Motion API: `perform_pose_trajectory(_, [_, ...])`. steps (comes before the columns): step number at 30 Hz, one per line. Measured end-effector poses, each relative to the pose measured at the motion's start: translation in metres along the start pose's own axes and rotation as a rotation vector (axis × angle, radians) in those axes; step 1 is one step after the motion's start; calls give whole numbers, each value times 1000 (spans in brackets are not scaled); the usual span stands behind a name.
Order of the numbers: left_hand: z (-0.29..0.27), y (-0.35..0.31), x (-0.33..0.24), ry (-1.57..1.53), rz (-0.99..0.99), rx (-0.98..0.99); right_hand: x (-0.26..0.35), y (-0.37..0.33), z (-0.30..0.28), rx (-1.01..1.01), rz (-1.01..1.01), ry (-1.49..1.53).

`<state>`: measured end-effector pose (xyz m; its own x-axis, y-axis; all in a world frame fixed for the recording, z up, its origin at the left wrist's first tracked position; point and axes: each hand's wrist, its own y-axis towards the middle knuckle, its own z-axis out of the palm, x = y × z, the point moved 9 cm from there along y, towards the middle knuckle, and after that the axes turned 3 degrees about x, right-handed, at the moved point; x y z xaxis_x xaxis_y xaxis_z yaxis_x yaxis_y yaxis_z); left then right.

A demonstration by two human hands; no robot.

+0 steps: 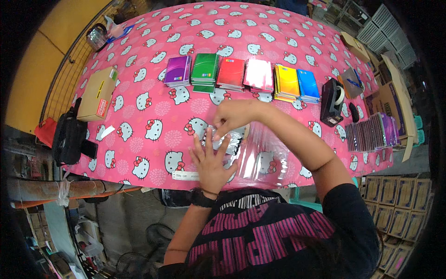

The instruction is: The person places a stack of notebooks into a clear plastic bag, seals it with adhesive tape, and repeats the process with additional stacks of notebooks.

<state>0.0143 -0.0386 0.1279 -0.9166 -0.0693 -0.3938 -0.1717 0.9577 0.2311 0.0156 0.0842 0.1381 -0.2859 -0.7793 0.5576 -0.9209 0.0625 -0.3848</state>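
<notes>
My left hand (212,163) lies flat with its fingers spread, pressing on clear plastic at the near edge of the table. My right hand (237,115) is closed in a pinch just beyond the left fingertips; what it grips, if anything, is hidden. Between and under the hands sits a shiny, dark-and-silver item (236,140), mostly covered, so its kind is unclear. To its right spreads a glossy sheet or bag of clear plastic (265,158). A white printed strip (185,176) pokes out beside my left hand.
Stacks of spiral notebooks, including purple (177,70), green (205,68) and red (231,73), stand in a row beyond my hands. At right are a black tape dispenser (331,102) and more notebooks (369,134). A cardboard box (98,94) and black bag (66,135) sit left.
</notes>
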Motion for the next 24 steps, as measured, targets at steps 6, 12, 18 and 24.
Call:
perform_pose_trajectory(6, [-1,-2,5,-85,-27,18,-62,7,32,154,207,346])
perform_pose_trajectory(12, [-31,10,28,-197,24,-40,-177,-40,117,-474,319,736])
perform_pose_trajectory(18, [65,59,56,-1212,15,445,-117,-137,131,-864,379,882])
perform_pose_trajectory(24, [63,98,-66,-1499,-205,169,-29,-215,79,-1271,399,430])
